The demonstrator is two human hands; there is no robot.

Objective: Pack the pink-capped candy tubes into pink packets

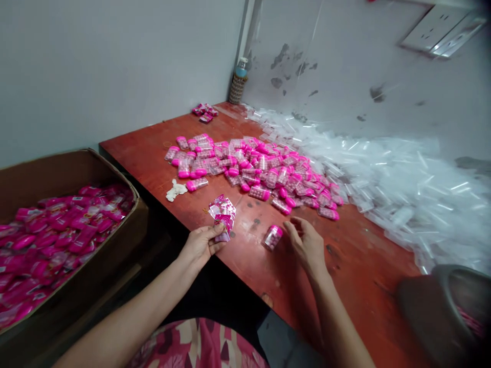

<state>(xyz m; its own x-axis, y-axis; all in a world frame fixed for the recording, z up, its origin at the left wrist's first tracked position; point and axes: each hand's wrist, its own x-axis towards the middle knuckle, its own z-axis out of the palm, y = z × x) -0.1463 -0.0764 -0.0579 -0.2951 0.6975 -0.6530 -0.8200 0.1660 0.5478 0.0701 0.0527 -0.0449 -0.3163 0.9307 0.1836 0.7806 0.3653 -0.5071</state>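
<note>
My left hand pinches a small pink printed card between thumb and fingers at the table's near edge. Just behind it lies a loose heap of similar printed cards. A single clear bottle with a pink cap and round pink pieces inside lies between my hands. To the right of that bottle is my right hand, fingers loosely curved and apart, with nothing visible in it. Beyond both hands spreads a big pile of the same pink-capped bottles.
Clear plastic sleeves are heaped along the wall. A carton of pink wrapped bottles stands at the left. A grey container sits at the right. Crumpled white material, pink packets and a woven-covered bottle are on the red table.
</note>
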